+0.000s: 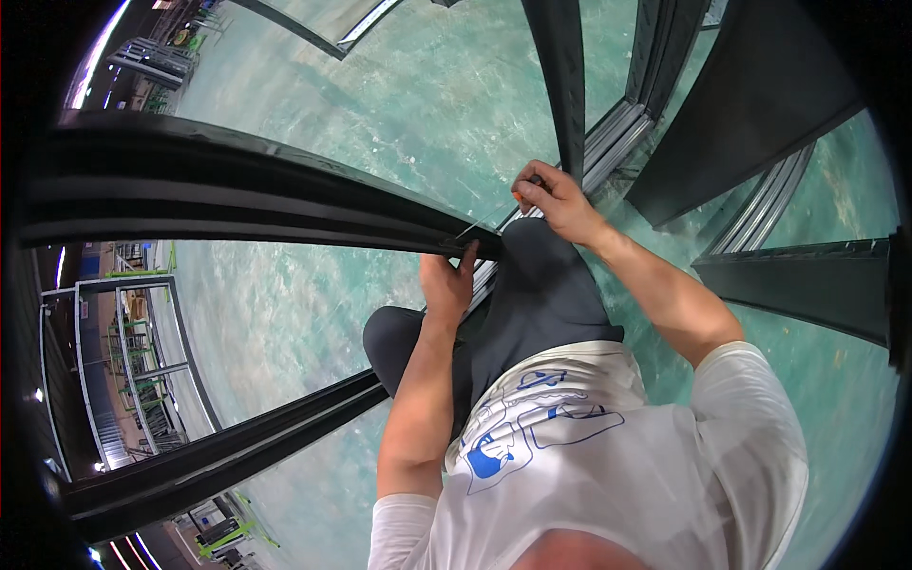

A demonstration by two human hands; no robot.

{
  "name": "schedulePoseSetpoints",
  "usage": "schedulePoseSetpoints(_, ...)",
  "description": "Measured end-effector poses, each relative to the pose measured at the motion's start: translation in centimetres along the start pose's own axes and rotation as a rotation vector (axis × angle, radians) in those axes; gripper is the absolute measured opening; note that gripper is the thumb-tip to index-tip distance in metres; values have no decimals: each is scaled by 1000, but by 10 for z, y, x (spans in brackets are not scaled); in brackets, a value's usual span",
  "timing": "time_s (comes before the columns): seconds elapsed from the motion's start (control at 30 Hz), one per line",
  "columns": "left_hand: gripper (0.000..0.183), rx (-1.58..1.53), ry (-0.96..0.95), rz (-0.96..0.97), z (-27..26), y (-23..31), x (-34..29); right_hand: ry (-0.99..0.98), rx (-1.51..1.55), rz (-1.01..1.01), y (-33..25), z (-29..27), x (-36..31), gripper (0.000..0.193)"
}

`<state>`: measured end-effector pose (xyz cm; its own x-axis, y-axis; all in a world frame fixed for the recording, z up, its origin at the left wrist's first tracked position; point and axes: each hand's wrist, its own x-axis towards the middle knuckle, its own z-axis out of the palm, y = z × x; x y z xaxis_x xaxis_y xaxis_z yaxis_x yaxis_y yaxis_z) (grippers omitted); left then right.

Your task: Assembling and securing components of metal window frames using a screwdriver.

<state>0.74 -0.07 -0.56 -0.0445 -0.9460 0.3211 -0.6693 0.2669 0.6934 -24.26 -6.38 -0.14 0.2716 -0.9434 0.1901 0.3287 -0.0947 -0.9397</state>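
- The right hand (559, 204) is curled shut around the handle of what looks like a screwdriver (519, 196), above the right knee (528, 242); its thin shaft slants down and left toward the end of the dark bar (266, 195).
- The left hand (448, 282) is at that same end, thumb against the bar and the other fingers partly hidden beneath; how firmly it pinches the bar, I cannot tell.
- The bar runs from the left side of the view to just beside the right knee, above the green floor (427, 104).
- The likeliest mishap is a slip: the shaft meets the bar at a slant close to the left thumb, so a sideways push could skid the tip into it.
- The tip looks to be on the bar, but it is too small to tell whether it is seated; a poor seat would let it jump out and scratch the dark finish.
- The bar is long and steadied by hand only near one end, so a hard push might twist or shift it; what bears its far end cannot be made out.
- With the knee right by the work, a slip the other way could jab the leg.
- An upright bar (560, 85) rises just past the right hand, and a wide swing might knock knuckles on it.
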Motion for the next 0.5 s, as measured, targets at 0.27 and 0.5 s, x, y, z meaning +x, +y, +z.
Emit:
schedulePoseSetpoints(0.27,24,-205,-16,-116,5,7,1,-49,11,13,-2,10,4,17)
schedulePoseSetpoints(0.5,24,-39,-32,-63,1,-3,-2,-53,38,11,0,16,4,14)
